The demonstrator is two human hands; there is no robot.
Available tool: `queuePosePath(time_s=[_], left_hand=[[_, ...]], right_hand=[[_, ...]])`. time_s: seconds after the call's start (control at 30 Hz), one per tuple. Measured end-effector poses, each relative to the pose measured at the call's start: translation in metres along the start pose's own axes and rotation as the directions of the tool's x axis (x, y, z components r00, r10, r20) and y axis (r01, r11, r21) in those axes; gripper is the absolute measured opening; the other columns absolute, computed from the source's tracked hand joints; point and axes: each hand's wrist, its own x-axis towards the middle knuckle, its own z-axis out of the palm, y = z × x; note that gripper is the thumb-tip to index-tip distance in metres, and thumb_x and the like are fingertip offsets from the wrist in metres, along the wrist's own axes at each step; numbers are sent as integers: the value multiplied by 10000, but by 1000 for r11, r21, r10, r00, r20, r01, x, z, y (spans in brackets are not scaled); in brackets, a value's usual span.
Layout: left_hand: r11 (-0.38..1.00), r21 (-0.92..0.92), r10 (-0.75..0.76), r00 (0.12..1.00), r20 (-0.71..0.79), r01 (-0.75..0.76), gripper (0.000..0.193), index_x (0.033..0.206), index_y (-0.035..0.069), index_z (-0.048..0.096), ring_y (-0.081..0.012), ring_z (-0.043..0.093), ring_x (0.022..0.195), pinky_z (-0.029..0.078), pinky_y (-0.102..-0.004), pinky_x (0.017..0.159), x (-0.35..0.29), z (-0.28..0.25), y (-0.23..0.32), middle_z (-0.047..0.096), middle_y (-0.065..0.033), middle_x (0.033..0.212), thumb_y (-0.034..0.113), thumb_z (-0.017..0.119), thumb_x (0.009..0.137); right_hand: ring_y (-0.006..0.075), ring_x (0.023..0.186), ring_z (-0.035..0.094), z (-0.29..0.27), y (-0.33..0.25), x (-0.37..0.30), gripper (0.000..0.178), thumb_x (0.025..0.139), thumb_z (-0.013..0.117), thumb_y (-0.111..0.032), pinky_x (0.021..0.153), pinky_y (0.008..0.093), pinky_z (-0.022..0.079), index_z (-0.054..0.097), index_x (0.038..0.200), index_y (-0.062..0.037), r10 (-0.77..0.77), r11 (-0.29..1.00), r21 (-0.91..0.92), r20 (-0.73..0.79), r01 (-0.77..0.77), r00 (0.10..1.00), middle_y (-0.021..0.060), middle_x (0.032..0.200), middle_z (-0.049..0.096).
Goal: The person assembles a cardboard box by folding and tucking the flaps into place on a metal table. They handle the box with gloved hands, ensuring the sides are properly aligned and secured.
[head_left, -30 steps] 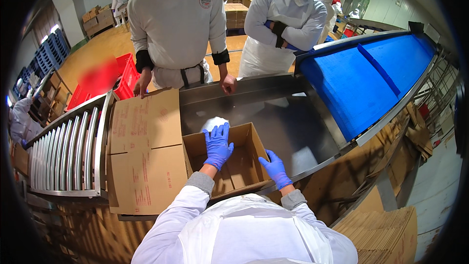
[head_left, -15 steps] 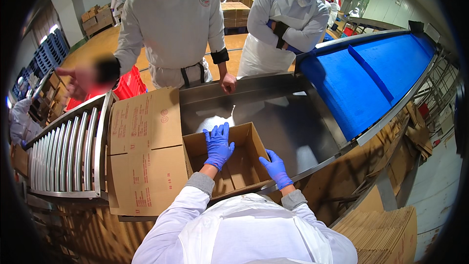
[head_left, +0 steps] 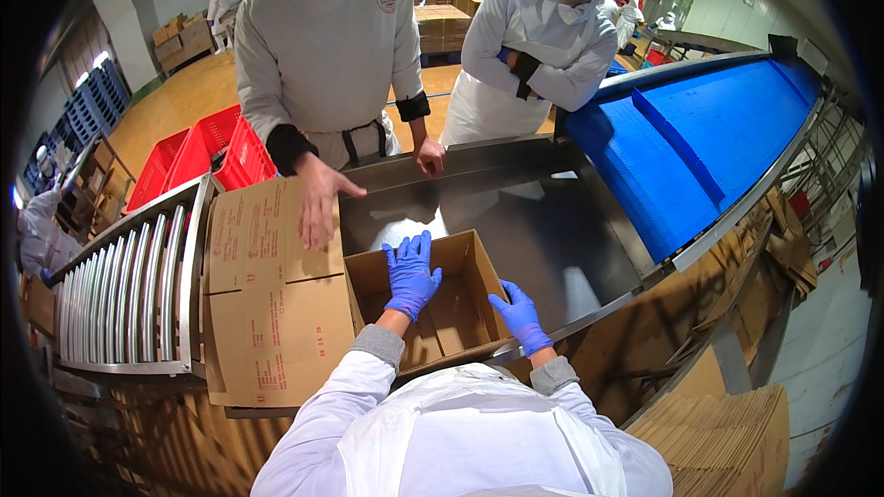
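Observation:
An open-topped cardboard box (head_left: 479,262) sits in front of me at the near edge of the steel work table (head_left: 525,212); its inside shows bare brown card. My left hand (head_left: 412,276), in a blue glove, reaches over the box with fingers spread, their tips at its far wall. At the box's right wall is my right hand (head_left: 521,320), also blue-gloved, holding the upper edge between thumb and fingers. Directly left of the box lies a flat printed cardboard sheet (head_left: 276,317). Over that sheet hovers a co-worker's bare hand (head_left: 319,202), fingers pointing down.
A roller conveyor (head_left: 129,290) runs off left, with red crates (head_left: 198,152) behind it. To the right rises a blue belt conveyor (head_left: 691,166). Two co-workers in white stand across the table. Stacked flat cartons (head_left: 718,442) are at the lower right.
The co-worker at the left has brought a hand from out over the rollers back to above the cardboard sheet. My hands and the box stay in place.

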Motion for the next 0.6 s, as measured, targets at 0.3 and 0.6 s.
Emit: queuePosePath(time_s=[0.3, 0.6], left_hand=[[1000, 10, 7, 1000, 0, -7, 891, 1516, 112, 331, -325, 390, 1362, 120, -656, 1163, -2, -1, 0, 446, -121, 1434, 383, 737, 770], [1000, 8, 18, 1000, 19, -19, 892, 1515, 108, 335, -325, 385, 1380, 111, -654, 1165, -2, 0, 5, 439, -120, 1462, 376, 747, 770]], right_hand=[[230, 1122, 653, 1, 4, 0, 521, 877, 726, -259, 973, 334, 488, 586, 1312, -9, 9, 999, 33, 17, -10, 1000, 152, 1225, 676], [261, 1133, 649, -6, -3, -6, 545, 861, 730, -317, 967, 360, 500, 590, 1318, -56, -3, 998, -59, -12, 2, 1000, 152, 1229, 671]])
